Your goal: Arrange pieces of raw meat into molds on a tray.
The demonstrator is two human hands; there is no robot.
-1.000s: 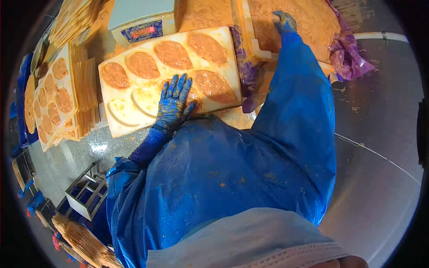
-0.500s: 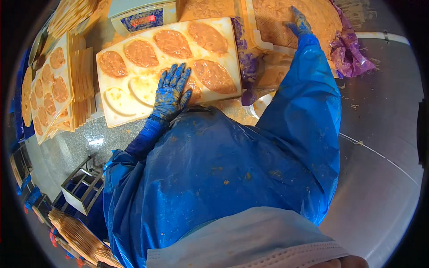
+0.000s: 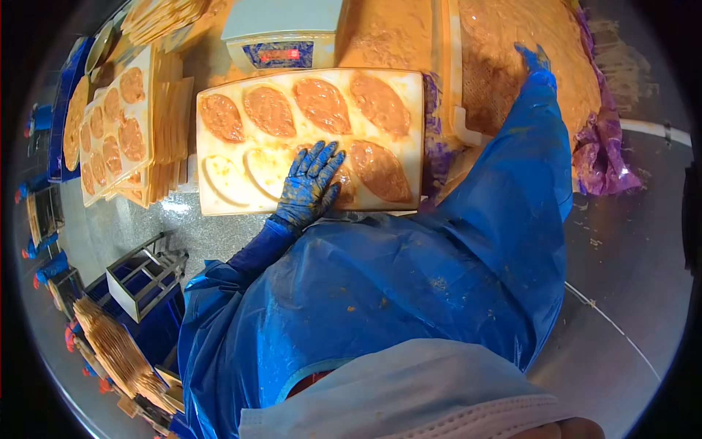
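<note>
My left hand [image 3: 308, 183], in a blue glove smeared with paste, lies flat with its fingers spread on a white mould tray [image 3: 285, 151]. It partly covers a leaf-shaped hollow holding pinkish-brown paste [image 3: 342, 189]. Several other hollows are filled with the same paste, while two at the near left hold only smears. My right hand [image 3: 537, 60], also gloved in blue, reaches far out over a mass of paste [image 3: 497, 29] at the upper right. Its fingers are apart and nothing shows in them.
A box-shaped scale [image 3: 281, 33] stands behind the tray. Stacked flat sheets with paste patties [image 3: 117, 132] rise at the left. A white frame edge [image 3: 455, 73] borders the paste, and purple plastic sheeting [image 3: 610, 150] hangs at its right. A metal-framed stand [image 3: 142, 274] is at lower left.
The whole view has shifted, so the tray and paste appear lower and farther right. My left hand keeps its place on the tray; my right hand remains over the paste.
</note>
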